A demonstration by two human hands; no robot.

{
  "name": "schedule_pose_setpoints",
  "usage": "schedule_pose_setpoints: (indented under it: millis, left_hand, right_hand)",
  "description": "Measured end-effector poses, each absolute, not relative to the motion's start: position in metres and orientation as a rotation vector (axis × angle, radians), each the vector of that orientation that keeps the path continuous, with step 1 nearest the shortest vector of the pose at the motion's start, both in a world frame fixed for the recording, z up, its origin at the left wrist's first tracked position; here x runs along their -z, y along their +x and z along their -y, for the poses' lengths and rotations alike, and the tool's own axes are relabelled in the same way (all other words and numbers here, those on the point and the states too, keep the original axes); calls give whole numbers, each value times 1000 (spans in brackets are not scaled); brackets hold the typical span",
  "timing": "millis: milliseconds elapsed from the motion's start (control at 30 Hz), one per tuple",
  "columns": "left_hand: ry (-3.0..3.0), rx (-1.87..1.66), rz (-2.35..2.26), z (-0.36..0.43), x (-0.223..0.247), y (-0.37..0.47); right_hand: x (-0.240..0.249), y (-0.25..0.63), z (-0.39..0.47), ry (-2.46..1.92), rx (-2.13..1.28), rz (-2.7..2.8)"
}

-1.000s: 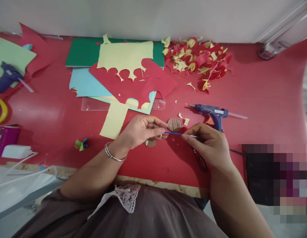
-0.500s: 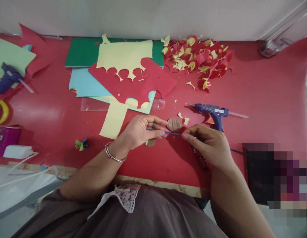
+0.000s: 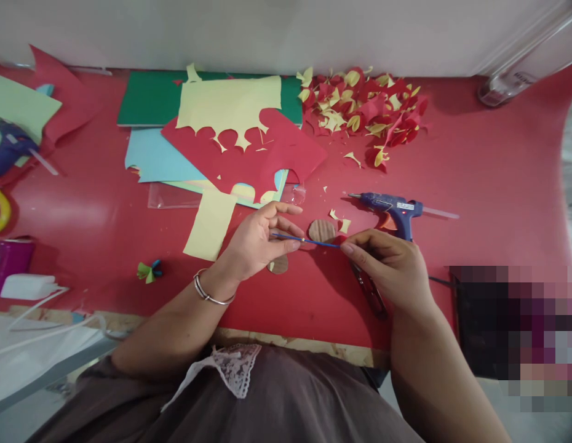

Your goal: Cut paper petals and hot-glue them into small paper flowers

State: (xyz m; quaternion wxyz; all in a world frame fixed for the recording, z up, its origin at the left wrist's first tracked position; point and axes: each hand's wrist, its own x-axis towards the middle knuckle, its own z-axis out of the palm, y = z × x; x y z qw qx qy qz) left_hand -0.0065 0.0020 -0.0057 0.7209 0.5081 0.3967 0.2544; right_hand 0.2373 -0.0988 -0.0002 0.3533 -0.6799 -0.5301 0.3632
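Note:
A thin blue stick (image 3: 320, 243) lies crosswise between my hands, with a small pale spot partway along it. My right hand (image 3: 387, 264) pinches its right end between thumb and fingertips, beside a bit of red. My left hand (image 3: 256, 246) is open around the left end, thumb and fingers apart; the stick passes in front of its fingers. Just behind the stick rests a brown striped disc (image 3: 322, 230). Another brown disc (image 3: 279, 264) is partly covered by my left hand. A dark metal tool (image 3: 371, 292), its kind unclear, lies partly under my right hand.
Behind my right hand is a blue glue gun (image 3: 392, 206). Paper petals and scraps (image 3: 364, 104) are heaped at the back. Cut sheets (image 3: 230, 101) lie left of them. A green and blue paper flower (image 3: 149, 271), another glue gun (image 3: 11, 147) and a white plug (image 3: 27, 286) are leftward.
My left thumb and fingers have spread apart from their pinch, baring more of the blue stick and its pale spot. The right hand keeps its pinch.

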Motion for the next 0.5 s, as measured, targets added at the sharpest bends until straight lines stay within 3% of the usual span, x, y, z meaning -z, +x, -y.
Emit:
schedule_pose_setpoints:
  millis: [233, 500]
  left_hand:
    - [1099, -683, -945, -5, 5, -7]
    - [1040, -550, -857, -1, 9, -5]
  right_hand:
    - [2, 239, 99, -1811, -892, 1327]
    - [3, 239, 100, -1814, -900, 1318]
